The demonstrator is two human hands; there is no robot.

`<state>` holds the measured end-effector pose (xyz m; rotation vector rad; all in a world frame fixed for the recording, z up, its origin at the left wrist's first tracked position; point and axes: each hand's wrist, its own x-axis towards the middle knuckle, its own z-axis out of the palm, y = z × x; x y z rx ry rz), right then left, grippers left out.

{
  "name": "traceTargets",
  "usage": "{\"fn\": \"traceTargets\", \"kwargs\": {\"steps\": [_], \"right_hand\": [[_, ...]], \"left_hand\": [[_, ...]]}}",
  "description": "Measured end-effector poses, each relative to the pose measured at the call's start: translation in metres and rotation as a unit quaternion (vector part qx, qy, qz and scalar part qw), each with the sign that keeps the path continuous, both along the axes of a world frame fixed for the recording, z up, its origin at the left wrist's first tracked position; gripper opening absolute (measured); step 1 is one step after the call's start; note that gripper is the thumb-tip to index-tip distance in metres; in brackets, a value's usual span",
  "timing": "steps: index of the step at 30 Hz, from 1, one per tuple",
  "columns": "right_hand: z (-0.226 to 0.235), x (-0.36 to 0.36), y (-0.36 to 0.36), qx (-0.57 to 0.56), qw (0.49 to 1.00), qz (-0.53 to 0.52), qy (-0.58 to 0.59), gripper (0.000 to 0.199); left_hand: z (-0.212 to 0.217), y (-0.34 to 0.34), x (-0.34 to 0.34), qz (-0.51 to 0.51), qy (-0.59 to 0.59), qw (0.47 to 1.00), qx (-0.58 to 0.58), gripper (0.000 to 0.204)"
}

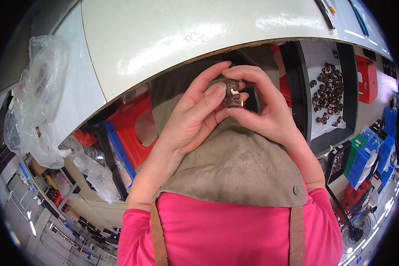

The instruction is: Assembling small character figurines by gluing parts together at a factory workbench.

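A small dark brown figurine (232,93) with white spots is pinched between both hands above my lap. My left hand (195,116) grips it from the left with thumb and fingers. My right hand (261,104) closes over it from the right and above. Under the hands lies my grey-brown apron (235,168), worn over a pink shirt. To the right, a black tray (348,88) lined with white paper carries several more dark brown pieces (329,95).
A white table edge (164,40) curves across the top. A crumpled clear plastic bag (40,88) hangs at the left. A red stool (133,128) sits below the table. Blue, green and red crates (370,155) stand at the right.
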<state>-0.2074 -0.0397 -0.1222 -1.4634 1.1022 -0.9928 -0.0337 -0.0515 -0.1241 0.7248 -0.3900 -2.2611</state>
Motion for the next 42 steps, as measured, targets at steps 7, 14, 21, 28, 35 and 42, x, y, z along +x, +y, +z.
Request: {"fn": "traceTargets", "kwargs": {"steps": [7, 14, 21, 28, 35, 42], "right_hand": [[-0.0038, -0.0014, 0.0004, -0.016, 1.0, 0.003, -0.006, 0.049], [-0.0036, -0.0009, 0.0001, -0.021, 1.0, 0.005, 0.0, 0.049], [-0.0013, 0.0009, 0.0002, -0.035, 0.999, 0.007, 0.018, 0.05], [-0.0018, 0.0001, -0.0007, -0.049, 0.997, 0.006, 0.056, 0.053], [-0.001, -0.0016, -0.0012, -0.047, 0.998, 0.009, 0.044, 0.054], [0.0034, -0.0046, -0.0007, -0.015, 0.999, 0.011, 0.039, 0.053]], "left_hand": [[-0.0005, 0.0004, -0.0012, 0.002, 0.0, 1.0, -0.005, 0.053], [0.0002, -0.0004, -0.0007, 0.0, 0.0, 1.0, -0.005, 0.053], [0.0014, -0.0002, -0.0004, -0.003, -0.025, 0.999, -0.019, 0.053], [0.0011, -0.0009, -0.0008, -0.005, -0.003, 1.0, -0.017, 0.053], [0.0026, -0.0017, -0.0027, -0.006, 0.004, 1.0, -0.021, 0.052], [0.0046, -0.0019, -0.0059, -0.007, 0.01, 1.0, -0.01, 0.05]]}}
